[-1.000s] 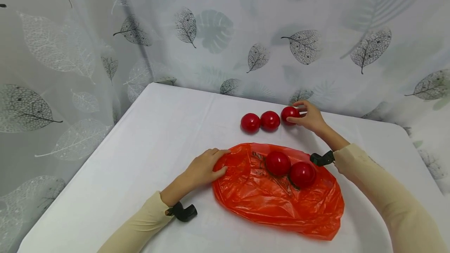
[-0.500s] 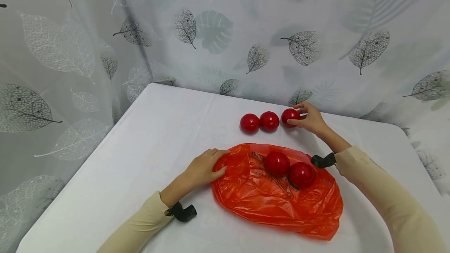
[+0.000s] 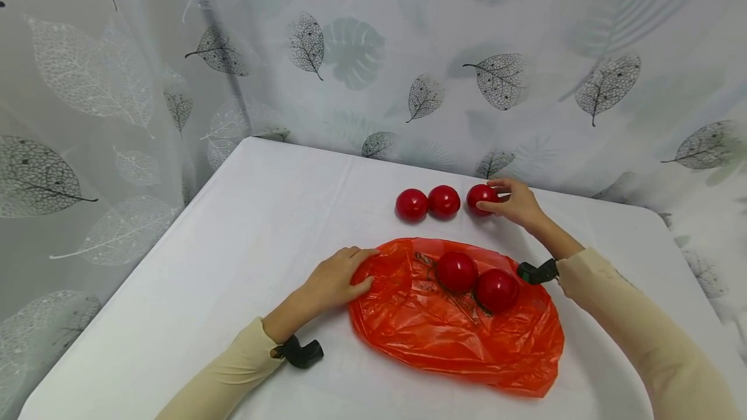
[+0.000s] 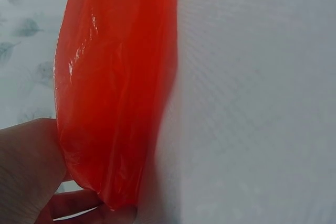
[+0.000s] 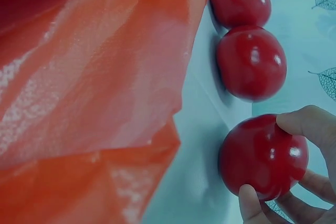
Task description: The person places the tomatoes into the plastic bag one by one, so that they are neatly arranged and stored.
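My right hand [image 3: 515, 204] holds a shiny red ball [image 5: 262, 156], fingers and thumb round its side, near the table's back edge. To its left two more red balls, the middle one [image 3: 444, 202] and the left one [image 3: 412, 205], sit side by side on the white table. An orange-red plastic bag [image 3: 432, 342] lies crumpled nearer the front. Two further red balls, one at left [image 3: 458, 271] and one at right [image 3: 497, 290], rest on it. My left hand [image 3: 336, 279] grips the bag's left edge, thumb on one side and fingers on the other in the left wrist view.
The white table [image 3: 262, 212] backs onto a leaf-patterned curtain [image 3: 373, 50]. A black wrist camera is strapped on each arm, one on the left [image 3: 300, 352] and one on the right [image 3: 537, 272]; the right one is close to the bag's upper right edge.
My right hand and its ball have moved slightly toward the front and right, widening the gap to the middle ball. The left hand stays on the bag. The head view has shifted slightly.
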`<action>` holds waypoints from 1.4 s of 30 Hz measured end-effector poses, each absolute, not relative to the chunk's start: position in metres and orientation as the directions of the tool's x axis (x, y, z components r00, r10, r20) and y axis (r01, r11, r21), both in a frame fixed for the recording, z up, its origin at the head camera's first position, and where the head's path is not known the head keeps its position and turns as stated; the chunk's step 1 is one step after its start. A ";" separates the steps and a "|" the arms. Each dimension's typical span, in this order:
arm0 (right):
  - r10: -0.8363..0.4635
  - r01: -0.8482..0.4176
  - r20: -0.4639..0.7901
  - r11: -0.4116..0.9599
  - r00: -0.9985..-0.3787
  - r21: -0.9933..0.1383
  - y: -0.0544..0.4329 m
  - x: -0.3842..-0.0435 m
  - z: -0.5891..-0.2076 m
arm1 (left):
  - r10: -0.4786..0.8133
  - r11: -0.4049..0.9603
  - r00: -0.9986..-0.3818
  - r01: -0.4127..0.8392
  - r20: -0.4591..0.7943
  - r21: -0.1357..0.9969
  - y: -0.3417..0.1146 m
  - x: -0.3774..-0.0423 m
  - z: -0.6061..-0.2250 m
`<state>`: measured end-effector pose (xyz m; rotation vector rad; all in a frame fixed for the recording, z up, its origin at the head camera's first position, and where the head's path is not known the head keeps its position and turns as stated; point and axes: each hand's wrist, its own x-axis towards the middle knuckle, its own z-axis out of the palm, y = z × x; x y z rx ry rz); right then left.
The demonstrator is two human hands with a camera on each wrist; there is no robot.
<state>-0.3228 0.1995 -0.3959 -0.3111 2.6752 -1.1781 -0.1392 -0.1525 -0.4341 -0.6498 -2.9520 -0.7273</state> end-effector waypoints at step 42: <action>-0.330 -0.198 -0.046 0.667 -0.943 -0.718 0.198 -0.282 -0.384 | 0.396 0.796 -0.909 0.409 0.128 0.447 -0.152 -0.138 -0.431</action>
